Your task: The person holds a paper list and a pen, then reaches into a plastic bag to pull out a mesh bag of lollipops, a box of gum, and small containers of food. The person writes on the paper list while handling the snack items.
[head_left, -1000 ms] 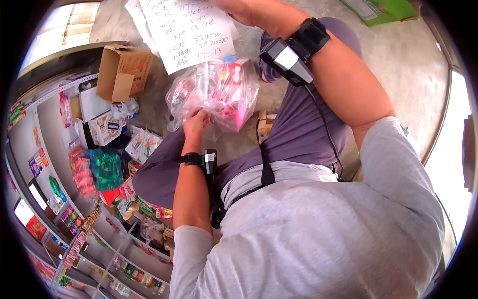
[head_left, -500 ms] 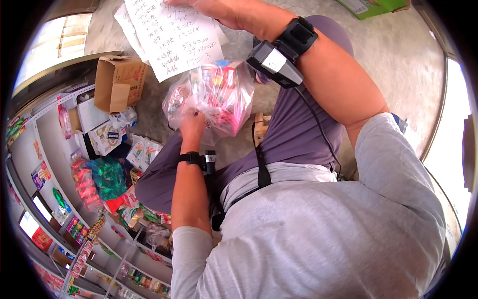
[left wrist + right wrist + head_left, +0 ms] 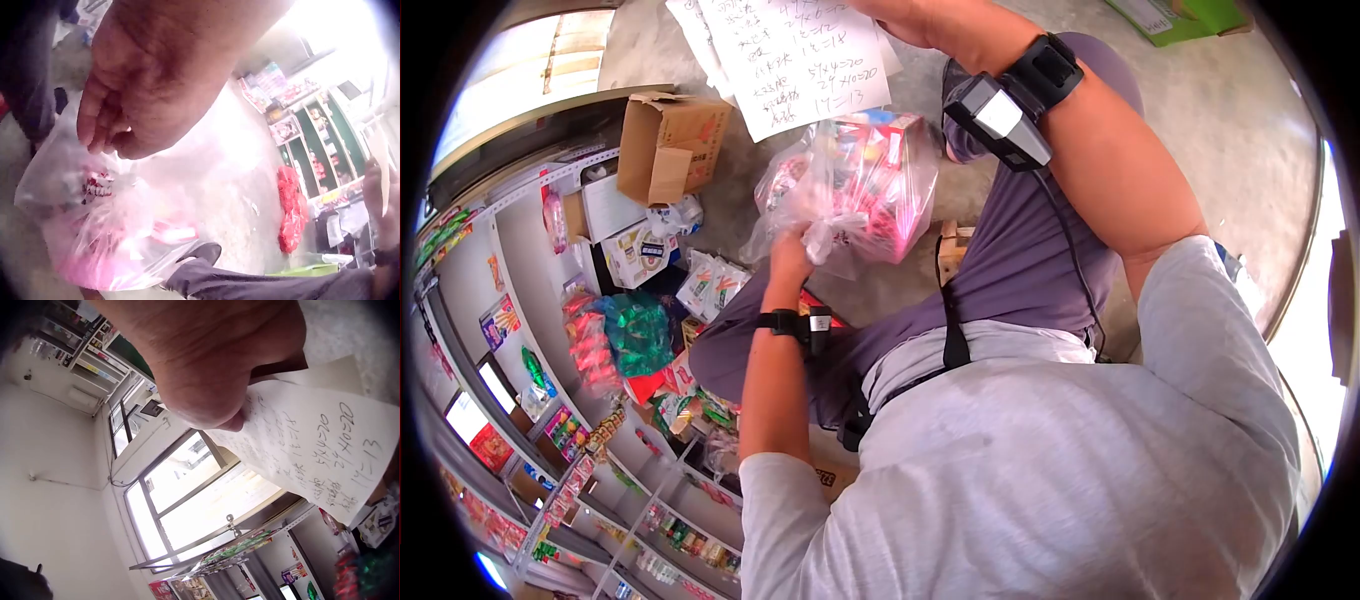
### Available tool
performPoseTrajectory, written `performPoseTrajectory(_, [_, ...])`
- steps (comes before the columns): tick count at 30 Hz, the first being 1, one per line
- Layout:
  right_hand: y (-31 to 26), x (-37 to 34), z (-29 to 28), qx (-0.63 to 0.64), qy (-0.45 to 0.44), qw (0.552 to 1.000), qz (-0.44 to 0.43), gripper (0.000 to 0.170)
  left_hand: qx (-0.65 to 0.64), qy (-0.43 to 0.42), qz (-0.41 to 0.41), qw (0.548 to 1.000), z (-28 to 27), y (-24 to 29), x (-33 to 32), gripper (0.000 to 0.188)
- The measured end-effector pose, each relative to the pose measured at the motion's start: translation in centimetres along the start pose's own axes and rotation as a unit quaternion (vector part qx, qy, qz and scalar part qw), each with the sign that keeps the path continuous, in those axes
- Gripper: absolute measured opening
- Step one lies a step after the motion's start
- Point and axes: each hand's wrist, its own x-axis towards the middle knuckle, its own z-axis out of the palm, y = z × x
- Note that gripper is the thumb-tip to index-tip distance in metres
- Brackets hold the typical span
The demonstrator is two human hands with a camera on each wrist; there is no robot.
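In the head view my left hand (image 3: 792,258) grips the gathered neck of a clear plastic bag (image 3: 915,195). Pink and red packaged goods show through its film. The left wrist view has the same hand (image 3: 147,81) from close by, fingers curled down onto the bag (image 3: 106,244). At the top edge of the head view is my right hand (image 3: 910,20), partly cut off. It holds handwritten paper sheets (image 3: 810,70), which hang just beyond the bag. In the right wrist view thumb and palm overlap the sheets (image 3: 319,444); the other fingers are hidden.
An open cardboard box (image 3: 670,150) stands on the floor at left. Shelves (image 3: 530,280) with packaged snacks run along that side, with red and green bagged goods (image 3: 638,335) beside my knee. A small wooden piece (image 3: 953,250) lies between my legs, a green box (image 3: 1180,15) far right.
The head view swings slightly one way and back. My left hand has drawn a little toward me at the bag's neck. The right hand still holds the sheets.
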Motion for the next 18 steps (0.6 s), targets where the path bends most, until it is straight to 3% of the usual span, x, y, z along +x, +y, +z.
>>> performPoseTrajectory(2, [0.1,-0.1,-0.3,-0.005,0.001,1.000,0.004,0.043,-0.124,0.047,-0.042,0.990,1.0,1.9,-0.9,0.038])
performPoseTrajectory(3, [0.2,0.0,-0.6,-0.015,0.001,1.000,0.001,0.043,-0.219,0.034,-0.100,0.970,1.1,3.0,-0.6,0.036])
performPoseTrajectory(6, [0.8,0.0,-0.5,0.001,-0.010,1.000,-0.003,0.043,-0.174,0.036,-0.136,0.975,0.9,4.7,-0.3,0.035])
performPoseTrajectory(9, [0.7,0.1,-0.4,0.019,-0.015,1.000,0.005,0.043,-0.390,0.015,-0.073,0.918,3.8,3.0,1.5,0.037])
performPoseTrajectory(15, [0.1,-0.7,-0.6,0.027,-0.023,0.999,0.004,0.043,-0.286,0.006,-0.065,0.956,1.4,5.6,0.9,0.031])
performPoseTrajectory(18, [0.1,-0.5,-0.7,0.018,-0.019,1.000,0.007,0.042,-0.249,-0.024,-0.100,0.963,1.1,6.2,1.4,0.032])
